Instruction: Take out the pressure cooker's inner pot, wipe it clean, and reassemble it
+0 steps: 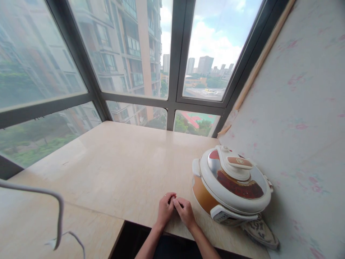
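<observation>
My left hand (165, 209) and my right hand (185, 212) meet over the front edge of the marble-patterned counter (129, 165). Both have curled fingers, and their fingertips touch each other. Whatever may lie between the fingers is hidden or too small to make out. To the right of my right hand, a little apart from it, stands an electric pressure cooker (231, 181). It has a white rim, a gold-brown body and a closed lid with a brown-topped handle.
A grey patterned cloth item (260, 232) lies partly under the cooker, beside the flowered wall (299, 151). Grey-framed windows (172, 72) border the counter's far side. At the lower left a grey-white curved tube (60, 212) and a thin cable (78, 241) cross the view.
</observation>
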Motion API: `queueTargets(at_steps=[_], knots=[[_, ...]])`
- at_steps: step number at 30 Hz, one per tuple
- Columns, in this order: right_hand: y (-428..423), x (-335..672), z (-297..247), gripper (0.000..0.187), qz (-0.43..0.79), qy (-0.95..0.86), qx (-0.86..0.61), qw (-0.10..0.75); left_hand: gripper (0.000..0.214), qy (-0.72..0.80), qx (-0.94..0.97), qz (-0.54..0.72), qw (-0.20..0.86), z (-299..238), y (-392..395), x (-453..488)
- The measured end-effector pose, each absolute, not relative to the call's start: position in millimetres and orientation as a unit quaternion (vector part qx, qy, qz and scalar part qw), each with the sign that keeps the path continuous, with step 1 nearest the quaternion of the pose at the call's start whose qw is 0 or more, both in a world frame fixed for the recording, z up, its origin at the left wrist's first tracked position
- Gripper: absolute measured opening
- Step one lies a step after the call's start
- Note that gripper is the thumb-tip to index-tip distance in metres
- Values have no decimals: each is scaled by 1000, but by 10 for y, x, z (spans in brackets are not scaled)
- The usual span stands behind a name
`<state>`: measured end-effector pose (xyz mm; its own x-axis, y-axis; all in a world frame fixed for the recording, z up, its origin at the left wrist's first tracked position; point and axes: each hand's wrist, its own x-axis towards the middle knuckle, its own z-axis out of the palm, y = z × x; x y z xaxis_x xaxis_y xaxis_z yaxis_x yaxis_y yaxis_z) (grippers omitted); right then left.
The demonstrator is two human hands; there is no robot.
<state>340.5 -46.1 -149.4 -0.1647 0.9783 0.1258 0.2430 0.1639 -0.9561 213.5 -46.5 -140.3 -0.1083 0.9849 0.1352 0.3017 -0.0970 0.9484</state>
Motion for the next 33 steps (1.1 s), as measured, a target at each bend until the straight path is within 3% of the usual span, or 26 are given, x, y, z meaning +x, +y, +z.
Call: queueTargets(at_steps=[33], knots=[[-515,3436,-1306,45,452,-598,-492,443,27,575,567,471,356,-1350,-471,2139]])
